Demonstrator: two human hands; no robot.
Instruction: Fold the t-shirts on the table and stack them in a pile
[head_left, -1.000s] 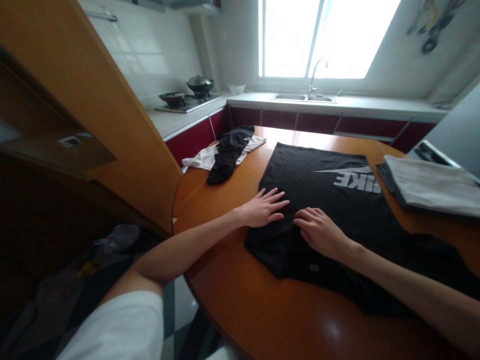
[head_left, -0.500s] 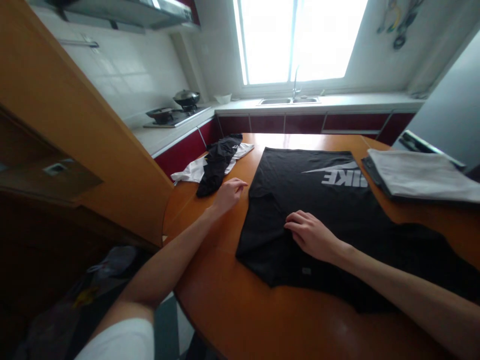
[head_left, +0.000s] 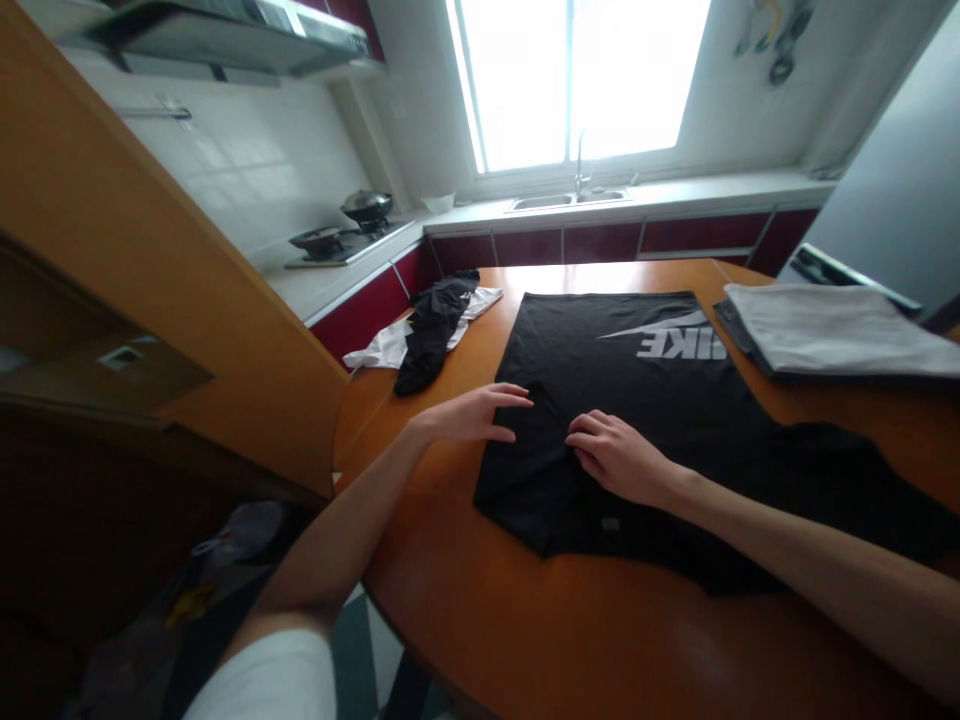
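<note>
A black T-shirt (head_left: 667, 400) with a grey-white NIKE print lies spread on the wooden table, its print upside down to me. The left side of the shirt is folded inward, and a small pale label shows near the collar. My right hand (head_left: 619, 458) rests on the shirt's middle left, its fingers closed on the cloth at a crease. Over the shirt's left edge, my left hand (head_left: 480, 413) is open, thumb and fingers apart; whether the fingertips touch the fabric I cannot tell.
A bundle of black and white clothing (head_left: 435, 330) lies at the table's far left. Folded grey and dark cloths (head_left: 840, 330) are stacked at the right. Beyond the wooden table (head_left: 600, 640) are a stove with pans (head_left: 367, 205) and a sink (head_left: 570, 200).
My left hand has moved right and toward me, from bare table to the shirt's left edge, and its fingers have spread. My right hand stays on the cloth. The view has shifted slightly.
</note>
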